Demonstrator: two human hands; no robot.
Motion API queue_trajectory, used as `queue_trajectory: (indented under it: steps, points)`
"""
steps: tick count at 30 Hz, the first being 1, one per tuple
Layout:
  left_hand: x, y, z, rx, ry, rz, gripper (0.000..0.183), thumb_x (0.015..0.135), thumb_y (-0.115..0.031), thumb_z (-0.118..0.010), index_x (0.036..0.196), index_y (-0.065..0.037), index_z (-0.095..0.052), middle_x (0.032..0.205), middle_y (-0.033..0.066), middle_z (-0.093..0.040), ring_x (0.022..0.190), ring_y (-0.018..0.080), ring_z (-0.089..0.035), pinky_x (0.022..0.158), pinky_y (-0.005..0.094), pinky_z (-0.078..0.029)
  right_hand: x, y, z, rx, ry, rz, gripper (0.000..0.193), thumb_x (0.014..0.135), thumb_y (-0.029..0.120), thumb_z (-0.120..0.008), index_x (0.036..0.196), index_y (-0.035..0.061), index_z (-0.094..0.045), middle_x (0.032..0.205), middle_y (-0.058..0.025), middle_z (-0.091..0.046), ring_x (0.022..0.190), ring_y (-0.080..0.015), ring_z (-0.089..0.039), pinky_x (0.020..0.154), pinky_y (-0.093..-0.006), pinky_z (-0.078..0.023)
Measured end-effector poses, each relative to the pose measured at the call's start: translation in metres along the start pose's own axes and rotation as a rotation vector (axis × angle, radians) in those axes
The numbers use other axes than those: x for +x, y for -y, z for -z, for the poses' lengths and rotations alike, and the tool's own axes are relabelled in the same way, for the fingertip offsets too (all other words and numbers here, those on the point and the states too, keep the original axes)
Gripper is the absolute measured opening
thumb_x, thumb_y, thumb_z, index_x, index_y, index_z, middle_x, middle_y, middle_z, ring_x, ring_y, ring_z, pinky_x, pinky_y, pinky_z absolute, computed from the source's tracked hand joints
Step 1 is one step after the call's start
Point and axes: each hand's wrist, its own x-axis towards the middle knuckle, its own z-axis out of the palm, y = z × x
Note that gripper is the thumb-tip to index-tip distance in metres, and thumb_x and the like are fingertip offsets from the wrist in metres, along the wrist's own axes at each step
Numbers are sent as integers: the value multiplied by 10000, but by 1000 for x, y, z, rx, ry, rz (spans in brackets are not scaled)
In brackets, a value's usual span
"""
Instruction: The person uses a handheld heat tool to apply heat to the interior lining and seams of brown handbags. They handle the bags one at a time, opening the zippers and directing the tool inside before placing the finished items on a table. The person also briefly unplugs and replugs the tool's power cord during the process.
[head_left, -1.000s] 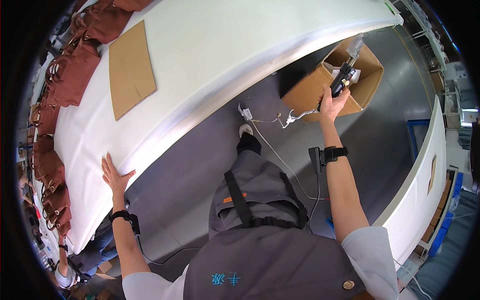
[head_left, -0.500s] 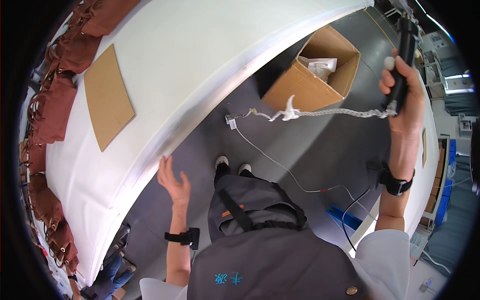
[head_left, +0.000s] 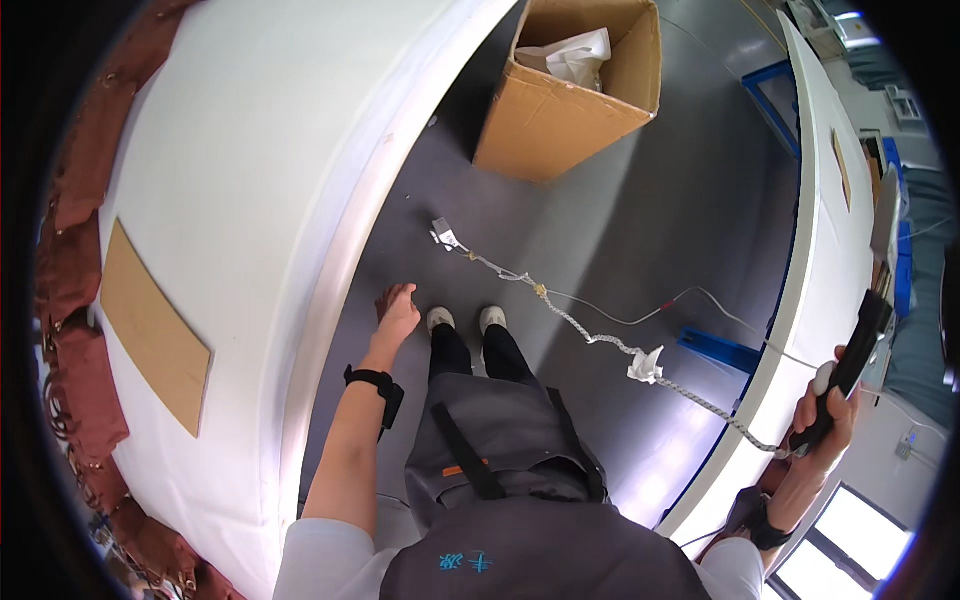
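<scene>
My right hand [head_left: 828,425], at the right, is wrapped round the black handle of a corded tool [head_left: 850,370]. A white knob sits on the handle by my thumb. The tool's far end is hard to make out against the shelves behind. From the handle a braided grey-white cord [head_left: 700,402] with a white wrapping [head_left: 645,366] on it slants down toward the floor. It leads to a small connector with a white tag [head_left: 445,236]. My left hand [head_left: 398,312] hangs beside the left table's edge, loosely curled with the thumb apart, and nothing shows in it.
A long white-covered table [head_left: 250,200] curves along the left, bearing a brown card sheet [head_left: 155,330] and several reddish-brown handbags [head_left: 85,390]. An open cardboard box [head_left: 565,125] stands on the grey floor ahead. Another white table [head_left: 800,290] lies at the right, over a blue bar [head_left: 718,348].
My right hand has swung down and to the right with the tool, drawing the cord into a slant. The left hand has moved away from the table edge. The view has turned.
</scene>
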Motion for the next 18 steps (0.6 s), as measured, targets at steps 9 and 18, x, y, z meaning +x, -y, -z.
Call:
queue_trajectory:
  steps: [9, 18]
  points:
    - [146, -18, -61, 246, 349, 12, 288, 859, -105, -497, 1138, -118, -566, 1157, 119, -587, 1103, 313, -542, 926, 427, -443, -29, -163, 86, -232, -388, -473, 430, 783, 96, -595, 1170, 3, -433, 657, -22, -448, 451, -102, -469, 372, -215, -389]
    - [247, -17, -171, 310, 343, -11, 363, 839, -103, -549, 1200, -89, -516, 1200, 140, -552, 1112, 332, -528, 922, 428, -451, -27, -275, 156, -605, -575, -614, 354, 804, 110, -596, 1114, 18, -450, 699, -29, -457, 476, -93, -432, 413, -219, -353]
